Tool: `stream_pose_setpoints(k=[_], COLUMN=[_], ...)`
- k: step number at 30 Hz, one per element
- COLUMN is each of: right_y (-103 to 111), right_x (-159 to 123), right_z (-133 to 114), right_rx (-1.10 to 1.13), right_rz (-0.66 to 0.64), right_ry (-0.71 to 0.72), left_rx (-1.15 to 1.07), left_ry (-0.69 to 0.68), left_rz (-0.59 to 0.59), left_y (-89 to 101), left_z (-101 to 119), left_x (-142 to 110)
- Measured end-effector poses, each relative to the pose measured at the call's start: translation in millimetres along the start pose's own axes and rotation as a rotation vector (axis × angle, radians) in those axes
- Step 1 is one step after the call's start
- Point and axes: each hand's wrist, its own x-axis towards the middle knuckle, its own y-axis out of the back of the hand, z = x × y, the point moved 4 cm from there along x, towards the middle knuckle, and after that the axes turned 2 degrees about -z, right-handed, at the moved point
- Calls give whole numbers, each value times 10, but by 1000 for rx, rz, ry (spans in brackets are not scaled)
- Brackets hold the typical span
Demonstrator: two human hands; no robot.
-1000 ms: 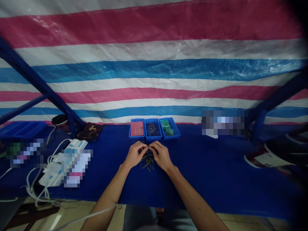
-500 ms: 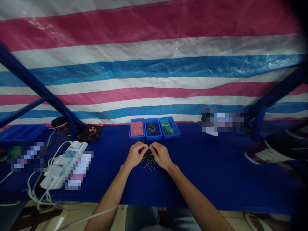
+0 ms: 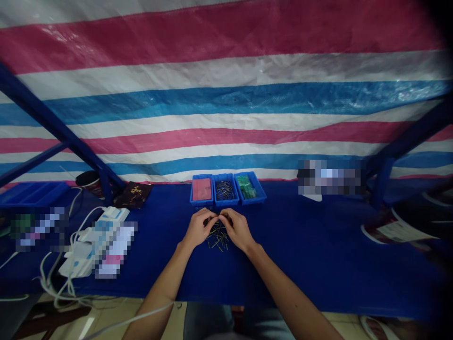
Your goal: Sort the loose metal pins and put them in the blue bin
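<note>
My left hand point(image 3: 200, 229) and my right hand point(image 3: 236, 229) meet fingertip to fingertip above the blue tabletop. Both are closed in a pinch; whatever sits between the fingertips is too small to make out. Beneath and between them lies a loose pile of thin dark and brass-coloured pieces point(image 3: 218, 238), like small screws or pins. Just beyond the hands stands a blue bin point(image 3: 225, 203) holding more such thin pieces point(image 3: 224, 190). To its left is a blue bin with a pink packet point(image 3: 202, 189), and to its right one with green bags point(image 3: 247, 186).
White power strips point(image 3: 85, 248) with tangled cables lie at the left, near a dark brown packet point(image 3: 134, 194). A blue divided tray point(image 3: 33, 193) is farther left. A round tub point(image 3: 399, 226) stands at the right. Striped sheeting point(image 3: 226, 104) hangs behind the table point(image 3: 300, 264).
My hands stay in nearly the same place, with the right fingertips shifted very slightly left toward the left ones. The pile and bins have not changed.
</note>
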Motion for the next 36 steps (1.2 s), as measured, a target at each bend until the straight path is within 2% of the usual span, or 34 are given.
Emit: stream_pose_setpoints(k=[5, 14, 36], right_y=[25, 14, 11], right_x=[4, 21, 19], right_z=[-53, 1, 23], right_rx=[51, 100, 29], right_rz=[6, 49, 28], right_ry=[43, 46, 20], left_rx=[20, 24, 40], left_ry=[-4, -8, -9], left_rz=[5, 7, 23], left_y=[19, 17, 16], left_z=[19, 35, 31], left_x=[2, 0, -1])
